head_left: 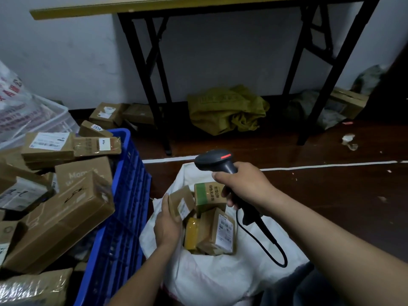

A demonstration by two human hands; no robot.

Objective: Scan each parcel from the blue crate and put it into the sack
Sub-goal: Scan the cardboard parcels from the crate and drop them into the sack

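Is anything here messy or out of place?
Yes. The parcels are heaped above the blue crate rim, tilted every way. A crumpled yellow sack lies under the table, and torn scraps litter the floor.

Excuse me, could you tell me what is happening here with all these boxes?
A person is scanning parcels and bagging them. The right hand grips a corded barcode scanner, while the left hand holds a small cardboard parcel over the open white sack. Several parcels already lie in the sack. The blue crate on the left is heaped with boxes yet to be done.
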